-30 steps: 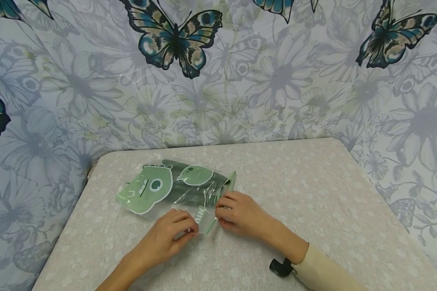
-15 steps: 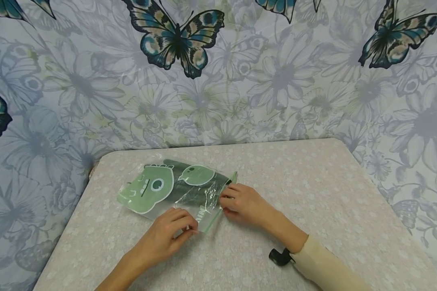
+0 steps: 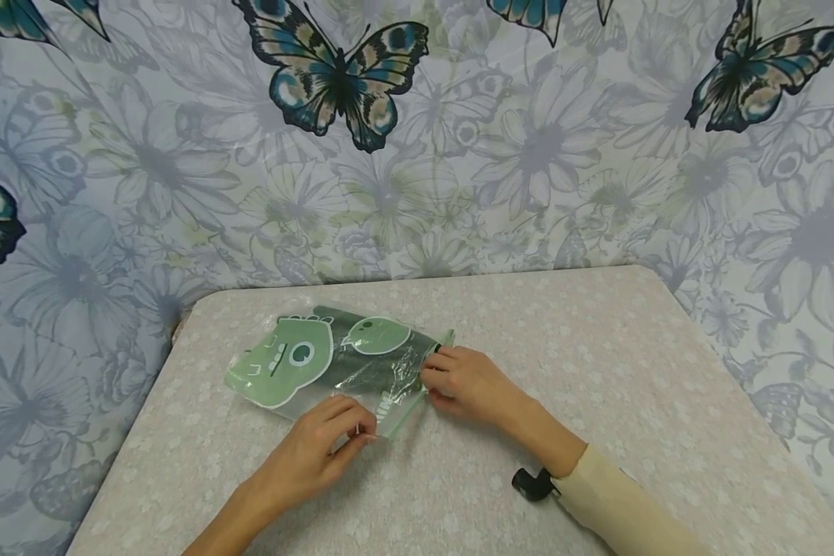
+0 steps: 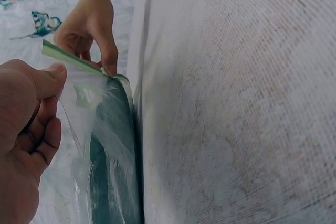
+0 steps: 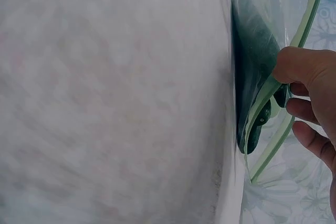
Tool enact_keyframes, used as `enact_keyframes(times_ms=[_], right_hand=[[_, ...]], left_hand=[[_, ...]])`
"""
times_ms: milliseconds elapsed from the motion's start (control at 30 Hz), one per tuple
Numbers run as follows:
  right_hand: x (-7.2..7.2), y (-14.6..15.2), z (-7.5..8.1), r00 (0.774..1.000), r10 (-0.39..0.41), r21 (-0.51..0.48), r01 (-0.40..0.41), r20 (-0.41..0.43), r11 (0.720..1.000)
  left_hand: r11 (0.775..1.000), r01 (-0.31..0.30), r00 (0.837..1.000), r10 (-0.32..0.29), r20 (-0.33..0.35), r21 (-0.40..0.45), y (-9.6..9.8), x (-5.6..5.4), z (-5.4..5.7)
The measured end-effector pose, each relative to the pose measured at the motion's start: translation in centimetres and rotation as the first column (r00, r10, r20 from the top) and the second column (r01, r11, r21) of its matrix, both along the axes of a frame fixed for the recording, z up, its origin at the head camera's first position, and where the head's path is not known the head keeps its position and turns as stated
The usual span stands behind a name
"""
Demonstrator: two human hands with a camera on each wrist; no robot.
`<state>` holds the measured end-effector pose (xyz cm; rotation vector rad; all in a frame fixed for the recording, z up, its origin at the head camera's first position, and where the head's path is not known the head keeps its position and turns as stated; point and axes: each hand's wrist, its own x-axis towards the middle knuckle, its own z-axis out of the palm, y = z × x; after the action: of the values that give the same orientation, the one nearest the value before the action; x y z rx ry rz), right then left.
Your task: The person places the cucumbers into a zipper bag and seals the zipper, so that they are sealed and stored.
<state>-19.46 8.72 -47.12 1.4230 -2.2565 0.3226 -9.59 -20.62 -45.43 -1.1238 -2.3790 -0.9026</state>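
Observation:
A clear zip bag printed with green cartoon figures lies on the table, its green zip strip toward the right. Dark green contents, smooth and round-ended, show inside through the plastic. My left hand pinches the bag's near corner between thumb and forefinger, just below the zip strip in the left wrist view. Farther along the same edge, my right hand pinches the strip with thumb and fingers. In the right wrist view the bag's mouth gapes below the right thumb, with the two strip halves apart.
A pale floral cloth covers the table. Close behind it hangs a butterfly-patterned backdrop. A black device sits at the right wrist, beside the beige sleeve.
My right hand has slid along the zip strip toward the bag's far corner, away from my left hand. The left hand stays at the near corner.

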Motion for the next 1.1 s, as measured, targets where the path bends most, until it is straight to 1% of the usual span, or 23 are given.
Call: enact_keyframes(times_ms=[167,300,467,633,767,900,1000,1100], right_hand=[[-0.4,0.1,0.1,1.0,-0.004,-0.006,0.004,-0.012,1.0],[-0.7,0.2,0.1,1.0,-0.008,-0.022,0.007,-0.013,1.0],[-1.0,0.5,0.3,1.0,-0.014,-0.041,0.015,0.013,0.999],[-1.4,1.0,0.2,0.999,0.002,-0.089,0.003,0.049,0.996],[-1.7,1.1,0.5,0.999,0.023,-0.106,-0.02,0.03,0.994],[-1.8,1.0,0.8,0.999,0.026,-0.118,-0.023,0.027,0.993],[-1.7,0.8,0.9,0.999,0.022,-0.129,-0.018,0.029,0.991],[-1.5,0.4,0.9,1.0,0.027,-0.147,-0.026,0.006,0.989]], left_hand=[[1.0,-0.011,1.0,0.011,0.023,0.003,0.2,0.0,0.1],[1.0,-0.024,0.998,0.024,0.066,0.001,0.5,0.0,0.2],[0.999,-0.034,0.993,0.034,0.112,0.002,0.7,-0.2,0.4],[0.998,-0.057,0.99,0.058,0.125,-0.01,0.8,-0.3,0.4],[0.997,-0.076,0.993,0.078,0.089,-0.023,0.7,-0.3,0.2],[0.994,-0.105,0.993,0.107,0.042,-0.042,0.8,-0.3,0.0],[0.989,-0.134,0.991,0.135,0.001,-0.063,1.3,-0.6,0.0],[0.984,-0.162,0.986,0.16,-0.039,-0.071,1.9,-0.9,0.2]])
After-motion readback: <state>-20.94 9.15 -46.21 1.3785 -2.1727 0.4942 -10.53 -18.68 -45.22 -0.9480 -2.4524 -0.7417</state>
